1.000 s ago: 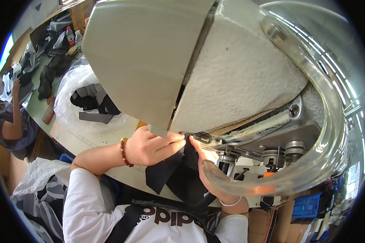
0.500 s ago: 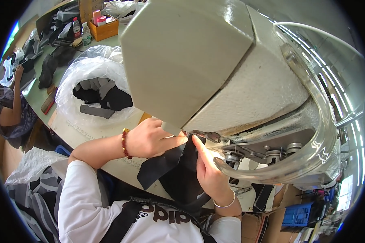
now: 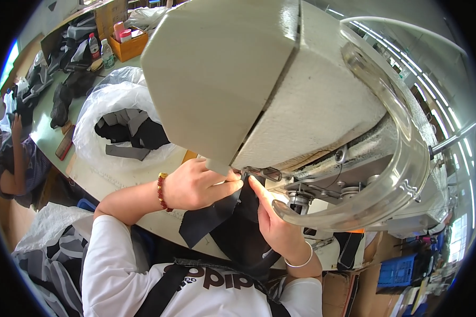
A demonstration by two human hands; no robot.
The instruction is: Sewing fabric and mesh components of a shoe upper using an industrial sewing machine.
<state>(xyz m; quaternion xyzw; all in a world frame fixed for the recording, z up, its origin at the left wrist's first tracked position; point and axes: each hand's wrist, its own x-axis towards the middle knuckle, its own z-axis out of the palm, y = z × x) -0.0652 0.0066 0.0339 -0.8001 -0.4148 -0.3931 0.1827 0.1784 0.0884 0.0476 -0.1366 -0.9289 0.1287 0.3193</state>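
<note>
Beneath the front of a large cream sewing machine head, I have both hands on a black fabric piece that hangs toward my lap. My left hand, with a beaded bracelet on its wrist, is closed, its fingertips pinching the fabric's upper end. From the other side, my right hand grips the fabric; its index finger reaches up to the same spot, and its other fingers are mostly hidden. A dark flap of the fabric spreads below my left hand. The machine head hides the stitching point.
A clear curved guard arcs close beside my right hand. Left of the machine, a plastic bag holds black and grey cut pieces. Farther back are a wooden box and bottles. Another person sits at the far left.
My view has shifted slightly, so the machine head appears farther left. Both hands stay at the same spot on the fabric, with little visible finger movement.
</note>
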